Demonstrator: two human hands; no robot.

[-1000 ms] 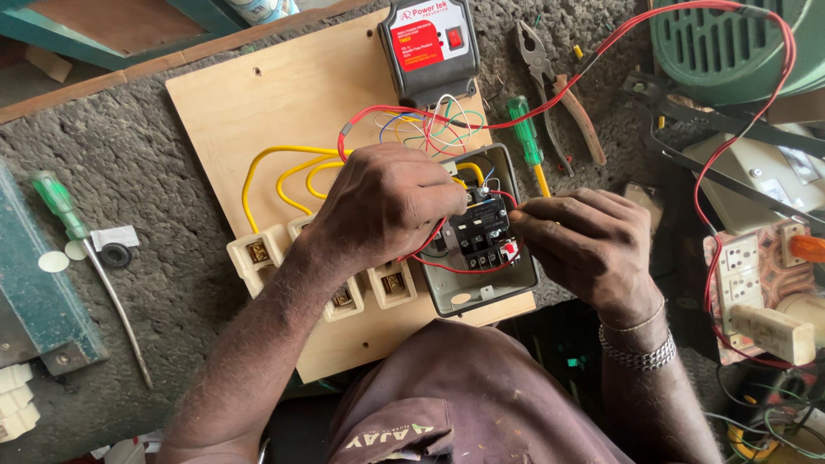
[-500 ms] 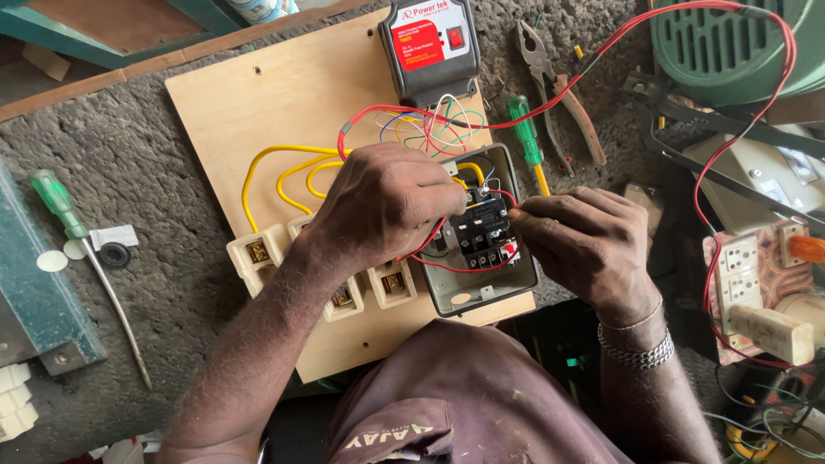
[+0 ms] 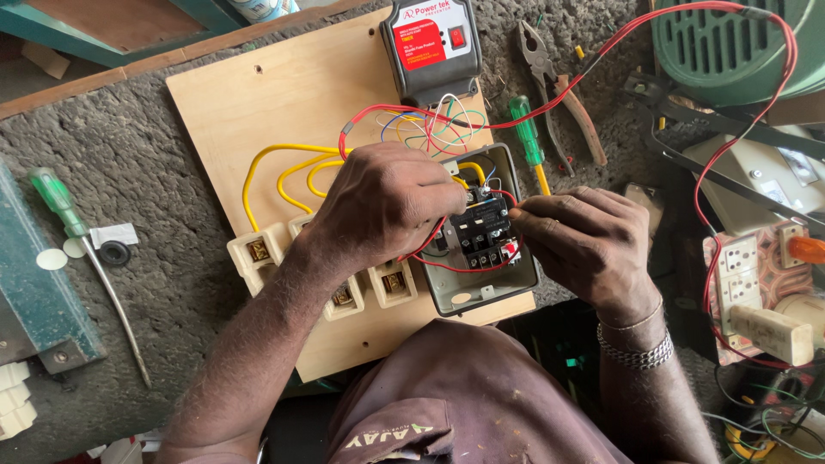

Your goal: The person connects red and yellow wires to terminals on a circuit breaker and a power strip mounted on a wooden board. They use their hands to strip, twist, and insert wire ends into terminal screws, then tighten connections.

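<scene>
A grey open box [image 3: 447, 296] sits on a wooden board [image 3: 258, 103], with a black switch block [image 3: 483, 236] inside it. My left hand [image 3: 387, 206] covers the box's left side, fingers closed on the block's upper left corner. My right hand [image 3: 584, 245] comes in from the right, its fingertips pinched on a red wire [image 3: 464, 268] at the block's right edge. Yellow wires [image 3: 275, 167] run from cream fuse holders [image 3: 258, 253] toward the box. More fuse holders are partly hidden under my left forearm.
A grey device with a red label [image 3: 430, 47] stands at the board's top. Pliers [image 3: 559, 86] and a green-handled screwdriver [image 3: 526, 137] lie to its right. Another green screwdriver [image 3: 60, 202] lies far left. A green fan housing [image 3: 730, 43] and a socket board [image 3: 756, 275] crowd the right side.
</scene>
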